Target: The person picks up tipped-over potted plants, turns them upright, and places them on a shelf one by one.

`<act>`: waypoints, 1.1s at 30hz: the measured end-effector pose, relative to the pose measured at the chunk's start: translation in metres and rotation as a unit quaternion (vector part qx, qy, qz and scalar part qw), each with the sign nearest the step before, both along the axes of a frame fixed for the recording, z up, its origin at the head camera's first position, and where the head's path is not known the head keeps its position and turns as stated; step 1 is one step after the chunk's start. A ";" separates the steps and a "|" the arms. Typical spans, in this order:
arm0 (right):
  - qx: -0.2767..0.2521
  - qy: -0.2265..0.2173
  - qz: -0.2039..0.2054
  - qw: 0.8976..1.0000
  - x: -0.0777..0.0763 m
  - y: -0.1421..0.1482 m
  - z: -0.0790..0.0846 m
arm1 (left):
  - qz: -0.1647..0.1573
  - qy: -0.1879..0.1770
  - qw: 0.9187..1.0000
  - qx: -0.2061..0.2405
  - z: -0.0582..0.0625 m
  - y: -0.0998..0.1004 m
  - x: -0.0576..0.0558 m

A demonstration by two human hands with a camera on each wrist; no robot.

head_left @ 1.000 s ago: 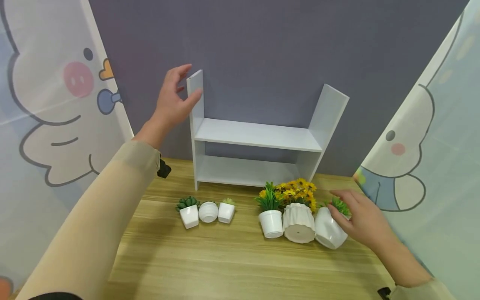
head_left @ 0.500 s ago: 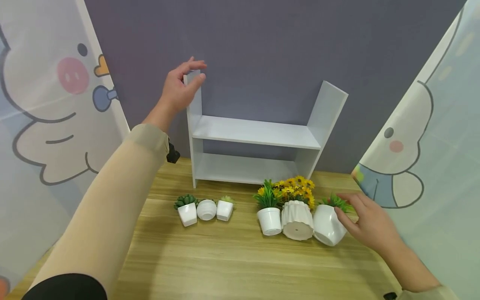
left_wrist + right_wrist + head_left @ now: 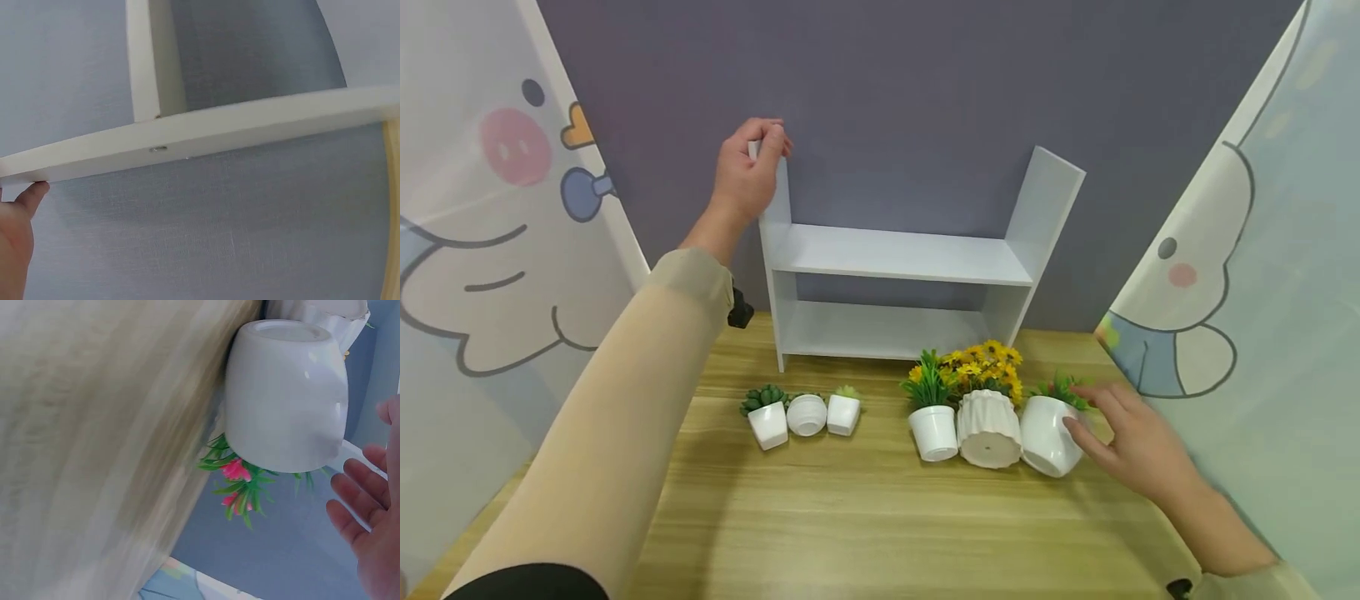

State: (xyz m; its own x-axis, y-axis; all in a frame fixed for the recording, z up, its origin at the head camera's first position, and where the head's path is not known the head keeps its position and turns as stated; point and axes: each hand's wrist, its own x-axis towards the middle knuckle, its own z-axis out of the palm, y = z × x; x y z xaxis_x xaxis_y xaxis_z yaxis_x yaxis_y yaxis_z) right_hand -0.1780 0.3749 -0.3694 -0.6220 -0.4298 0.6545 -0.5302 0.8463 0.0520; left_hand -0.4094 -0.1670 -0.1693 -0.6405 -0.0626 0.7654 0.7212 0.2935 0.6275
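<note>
My left hand (image 3: 745, 175) grips the upper end of the left side panel of a white two-tier shelf (image 3: 902, 254), thumb on one face and fingers over the top. In the left wrist view, part of that hand (image 3: 14, 234) shows at the long white panel (image 3: 206, 128). Over at the right, my right hand (image 3: 1142, 450) hovers with spread fingers beside a glossy white flowerpot (image 3: 1049, 435), which lies tipped with its base toward me. The right wrist view shows a gap between the fingers and this flowerpot (image 3: 284, 400), with green leaves and pink flowers (image 3: 236, 470) at its mouth.
Left of that flowerpot lie a ribbed pot (image 3: 989, 429) with yellow flowers and a smaller white pot (image 3: 934, 433) with green leaves. Several tiny succulent pots, one round (image 3: 807, 415), lie in front of the shelf's left half. Behind stands a grey wall (image 3: 910, 100); printed curtains (image 3: 1262, 333) flank the wooden table (image 3: 850, 517).
My left hand has gone from beside the shelf's left panel to gripping its top end. My right hand stays by the glossy flowerpot. The head view has shifted slightly.
</note>
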 end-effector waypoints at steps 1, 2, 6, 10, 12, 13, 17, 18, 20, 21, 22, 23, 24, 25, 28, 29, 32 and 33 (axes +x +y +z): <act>0.004 -0.004 -0.001 1.000 0.000 0.000 -0.001 | -0.001 -0.001 1.000 0.003 0.000 -0.001 0.000; 0.008 -0.008 -0.004 1.000 0.000 0.001 -0.002 | 0.000 -0.004 1.000 0.004 0.000 -0.002 0.000; 0.024 -0.028 -0.016 0.999 0.001 0.002 -0.012 | 0.005 -0.012 1.000 0.002 -0.001 -0.007 0.001; 0.027 -0.027 0.005 0.999 -0.001 0.003 -0.022 | 0.009 -0.012 1.000 -0.001 -0.003 -0.010 0.003; 0.024 -0.019 0.020 0.999 -0.002 0.004 -0.025 | 0.008 -0.010 1.000 0.000 -0.003 -0.010 0.004; 0.024 -0.015 0.023 0.999 -0.003 0.004 -0.026 | 0.007 -0.010 1.000 0.000 -0.003 -0.009 0.005; 0.019 -0.014 0.029 0.999 -0.005 0.006 -0.028 | 0.000 -0.004 1.000 0.004 -0.003 -0.008 0.005; 0.018 -0.018 0.029 0.999 -0.005 0.006 -0.028 | -0.001 -0.004 1.000 0.004 -0.004 -0.008 0.005; 0.018 -0.024 0.029 0.999 -0.005 0.008 -0.028 | 0.000 -0.006 1.000 0.004 -0.004 -0.008 0.004; 0.019 -0.027 0.029 0.999 -0.005 0.009 -0.029 | 0.002 -0.008 1.000 0.003 -0.005 -0.007 0.004; 0.021 -0.030 0.027 0.999 -0.005 0.009 -0.029 | 0.003 -0.011 1.000 0.003 -0.005 -0.007 0.004; 0.022 -0.034 0.026 0.999 -0.005 0.010 -0.029 | 0.004 -0.013 1.000 0.003 -0.006 -0.007 0.004; 0.023 -0.038 0.024 0.999 -0.004 0.011 -0.030 | 0.005 -0.014 1.000 0.002 -0.006 -0.007 0.004; 0.023 -0.042 0.023 0.999 -0.004 0.011 -0.030 | 0.006 -0.013 1.000 0.001 -0.006 -0.006 0.004; 0.024 -0.051 0.017 0.998 -0.003 0.014 -0.031 | 0.004 -0.008 1.000 -0.002 -0.007 -0.005 0.003; 0.023 -0.053 0.017 0.998 -0.003 0.014 -0.031 | 0.004 -0.006 1.000 -0.004 -0.007 -0.005 0.003; 0.027 -0.058 0.015 0.998 -0.003 0.016 -0.032 | 0.007 -0.006 1.000 -0.005 -0.007 -0.004 0.004; 0.028 -0.061 0.015 0.998 -0.003 0.016 -0.033 | 0.009 -0.008 1.000 -0.005 -0.007 -0.004 0.004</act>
